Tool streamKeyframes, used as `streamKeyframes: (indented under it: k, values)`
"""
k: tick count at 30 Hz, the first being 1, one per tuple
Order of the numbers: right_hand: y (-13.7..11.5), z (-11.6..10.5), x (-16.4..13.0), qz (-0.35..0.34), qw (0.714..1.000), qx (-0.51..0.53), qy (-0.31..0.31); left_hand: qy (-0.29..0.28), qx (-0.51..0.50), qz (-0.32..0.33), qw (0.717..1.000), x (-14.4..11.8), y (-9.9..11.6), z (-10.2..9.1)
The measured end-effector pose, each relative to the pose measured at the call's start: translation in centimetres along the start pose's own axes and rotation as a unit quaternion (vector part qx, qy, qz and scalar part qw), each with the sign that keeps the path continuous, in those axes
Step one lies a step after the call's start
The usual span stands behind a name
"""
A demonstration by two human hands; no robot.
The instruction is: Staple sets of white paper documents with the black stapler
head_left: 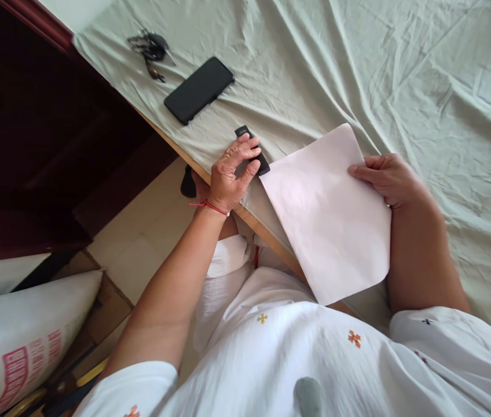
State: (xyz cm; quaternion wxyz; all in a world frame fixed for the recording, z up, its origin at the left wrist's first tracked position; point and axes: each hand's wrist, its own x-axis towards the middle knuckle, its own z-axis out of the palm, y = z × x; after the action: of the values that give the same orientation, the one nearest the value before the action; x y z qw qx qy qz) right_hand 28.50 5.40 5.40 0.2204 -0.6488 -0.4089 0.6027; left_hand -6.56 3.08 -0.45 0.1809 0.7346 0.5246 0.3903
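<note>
Pointing lengthwise at paper, stapler gripped by left hand, right hand pinching paper.

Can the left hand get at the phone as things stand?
Probably yes: the phone lies close beyond the left hand, with just cloth between. That hand is on the black tool, though, so it would likely have to let go first.

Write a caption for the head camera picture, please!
Left hand holds a black stapler; right hand pinches white paper.
</note>
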Motion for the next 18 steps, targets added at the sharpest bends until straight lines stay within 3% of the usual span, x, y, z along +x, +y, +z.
streamKeyframes:
  k: [10, 18]
  values:
    - [0.2, -0.1, 0.2, -0.006, 1.0, 0.021, -0.007, -0.026, 0.054, 0.011, 0.998, -0.1, -0.2, 0.2]
    - [1.8, -1.4, 0.1, -0.091, 0.99, 0.101, -0.033, -0.015, -0.079, 0.006, 0.997, 0.0, -0.8, -0.5]
